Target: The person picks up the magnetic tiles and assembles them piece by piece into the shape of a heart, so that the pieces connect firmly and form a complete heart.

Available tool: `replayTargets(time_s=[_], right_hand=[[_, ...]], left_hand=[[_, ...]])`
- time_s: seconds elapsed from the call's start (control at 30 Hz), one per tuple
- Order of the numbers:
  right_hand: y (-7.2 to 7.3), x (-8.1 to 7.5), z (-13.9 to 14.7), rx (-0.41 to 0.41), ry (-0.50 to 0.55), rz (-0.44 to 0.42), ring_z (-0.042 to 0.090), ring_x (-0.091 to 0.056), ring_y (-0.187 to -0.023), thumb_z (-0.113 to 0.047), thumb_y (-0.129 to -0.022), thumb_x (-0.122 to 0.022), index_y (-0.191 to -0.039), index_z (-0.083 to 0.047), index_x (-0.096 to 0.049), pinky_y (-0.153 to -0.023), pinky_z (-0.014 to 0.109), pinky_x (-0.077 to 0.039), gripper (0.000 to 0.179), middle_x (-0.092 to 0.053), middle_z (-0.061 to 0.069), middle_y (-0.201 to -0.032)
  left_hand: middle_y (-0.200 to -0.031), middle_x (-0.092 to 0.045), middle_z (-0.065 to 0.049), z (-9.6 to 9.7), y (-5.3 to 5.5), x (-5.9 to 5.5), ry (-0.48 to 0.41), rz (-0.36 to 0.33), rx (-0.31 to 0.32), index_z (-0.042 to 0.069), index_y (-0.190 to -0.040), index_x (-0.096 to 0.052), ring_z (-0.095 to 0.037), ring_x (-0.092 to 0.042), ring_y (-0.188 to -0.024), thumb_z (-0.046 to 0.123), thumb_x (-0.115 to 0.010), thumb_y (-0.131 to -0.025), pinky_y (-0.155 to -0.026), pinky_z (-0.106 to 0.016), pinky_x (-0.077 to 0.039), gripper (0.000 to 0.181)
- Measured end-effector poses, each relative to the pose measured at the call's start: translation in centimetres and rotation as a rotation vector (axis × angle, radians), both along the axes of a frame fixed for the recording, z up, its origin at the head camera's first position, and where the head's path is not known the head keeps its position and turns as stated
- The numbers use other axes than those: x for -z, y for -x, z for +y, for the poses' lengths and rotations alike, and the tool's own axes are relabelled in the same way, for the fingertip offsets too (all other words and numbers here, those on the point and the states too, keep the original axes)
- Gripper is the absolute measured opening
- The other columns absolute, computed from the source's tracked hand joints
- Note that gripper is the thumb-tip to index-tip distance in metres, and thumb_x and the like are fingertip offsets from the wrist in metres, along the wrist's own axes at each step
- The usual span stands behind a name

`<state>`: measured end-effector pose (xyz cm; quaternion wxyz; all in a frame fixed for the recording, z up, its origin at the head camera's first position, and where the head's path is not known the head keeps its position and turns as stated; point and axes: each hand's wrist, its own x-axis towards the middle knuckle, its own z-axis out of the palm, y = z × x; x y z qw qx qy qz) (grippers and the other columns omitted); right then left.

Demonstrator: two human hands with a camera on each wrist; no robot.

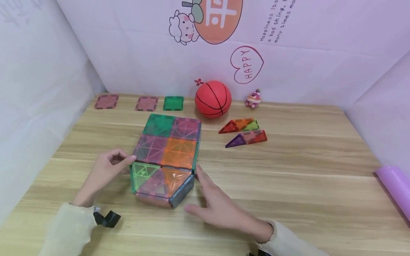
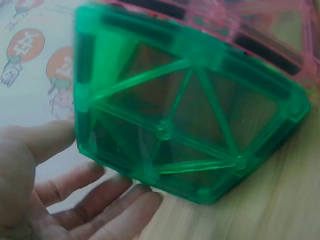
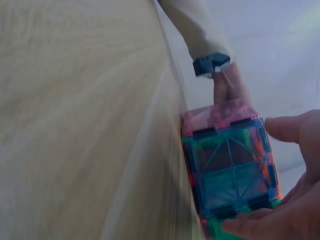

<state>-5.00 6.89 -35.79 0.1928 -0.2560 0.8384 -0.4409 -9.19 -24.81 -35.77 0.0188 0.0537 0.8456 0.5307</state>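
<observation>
A low, box-like build of translucent magnetic tiles (image 1: 180,153) stands on the table, topped by green, pink and orange squares with triangles at its near end. My left hand (image 1: 107,170) touches its left edge with a fingertip. In the left wrist view, loosely bent fingers (image 2: 107,200) lie along the border of a green square tile (image 2: 215,135). On the opposite side, my right hand (image 1: 221,209) rests its extended fingers by the near right corner, thumb spread apart. The right wrist view shows this hand beside a blue square tile (image 3: 232,172) in the wall.
Behind the build lie two pink square tiles (image 1: 146,104) and a green square tile (image 1: 173,103). A red ball (image 1: 213,99) and a small figurine (image 1: 253,99) stand near the back wall. Two strips of triangle tiles (image 1: 246,138) lie right of the build; a purple roll (image 1: 395,190) is far right.
</observation>
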Motion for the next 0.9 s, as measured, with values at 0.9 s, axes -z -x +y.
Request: replayTargets(time_s=[0.9], right_hand=[[8.8,-0.5,9.1,0.314,0.11,0.496,0.038,-0.056,-0.102,0.009,-0.08,-0.068,-0.12,0.01,-0.049,-0.088,0.036,-0.051,0.044,-0.057,0.025,-0.114]], left_hand=[[-0.112,-0.055,-0.016,2.6,-0.2,0.3,0.117,-0.022,0.164,0.002,-0.101,-0.05,-0.038,-0.054,-0.112,0.021,-0.062,-0.092,-0.09,-0.051,-0.045,0.024]])
